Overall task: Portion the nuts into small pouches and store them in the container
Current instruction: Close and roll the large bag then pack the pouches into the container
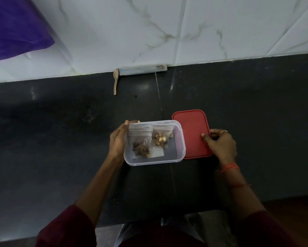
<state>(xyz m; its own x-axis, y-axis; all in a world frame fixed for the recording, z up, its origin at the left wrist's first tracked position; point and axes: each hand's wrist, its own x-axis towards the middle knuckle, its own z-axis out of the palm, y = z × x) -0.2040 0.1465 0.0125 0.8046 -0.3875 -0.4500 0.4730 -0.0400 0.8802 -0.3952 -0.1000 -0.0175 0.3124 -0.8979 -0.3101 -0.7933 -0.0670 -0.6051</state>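
A clear rectangular plastic container (178,152) sits open on a black stone counter (51,132), just below the middle of the frame. Inside it, two small clear zip pouches lie flat side by side: a pouch of dark brown nuts (140,142) on the left and a pouch of golden nuts (160,138) at centre, with bare container floor to their right. The left hand (117,139) wraps around the container's left short wall, fingertips reaching its far corner. A red rectangular plastic lid (191,132) lies flat, its left edge touching or tucked under the container's right wall. The right hand (221,142) pinches the lid's right edge, thumb on top, fingers curled at the rim; a ring and an orange thread wristband (229,167) show. A small wooden spoon (115,82) lies well apart, up at the counter's back edge against the white marble-tiled wall (221,24). Broad dark counter stretches left and right. The counter's front edge crosses the lower frame. A purple sheet (12,27) fills the upper left corner.
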